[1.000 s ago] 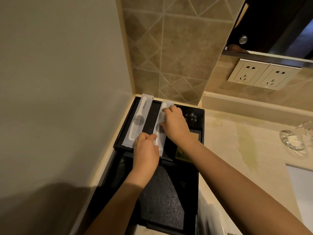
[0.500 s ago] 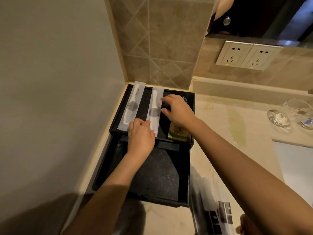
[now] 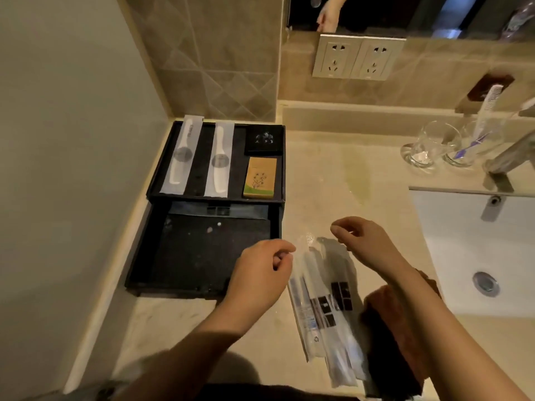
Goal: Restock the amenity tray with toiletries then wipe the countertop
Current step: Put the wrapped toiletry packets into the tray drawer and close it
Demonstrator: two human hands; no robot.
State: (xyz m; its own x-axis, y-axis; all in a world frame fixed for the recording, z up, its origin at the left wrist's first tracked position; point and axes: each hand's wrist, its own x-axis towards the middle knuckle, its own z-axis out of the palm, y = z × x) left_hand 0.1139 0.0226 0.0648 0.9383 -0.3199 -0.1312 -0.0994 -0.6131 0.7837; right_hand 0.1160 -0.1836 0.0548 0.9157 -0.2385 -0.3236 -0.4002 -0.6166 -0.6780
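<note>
A black two-level amenity tray sits in the left corner of the beige countertop. Its upper level holds two white combs in clear sleeves, a small black box and a tan soap box. The lower level is bare and dusty. Clear plastic toiletry packets lie on the counter right of the tray. My left hand hovers at the tray's front right corner, fingers loosely curled, holding nothing. My right hand hangs over the packets' top end, fingers apart, holding nothing.
A brown cloth lies under my right forearm. Two glasses, one holding a comb and toothbrush, stand at the back right by the tap. The white sink basin is on the right. Sockets sit on the back wall.
Both hands have left the combs on the tray's upper level and drawn back toward me, now hovering near the plastic packets. The view has widened and tilted downward.
</note>
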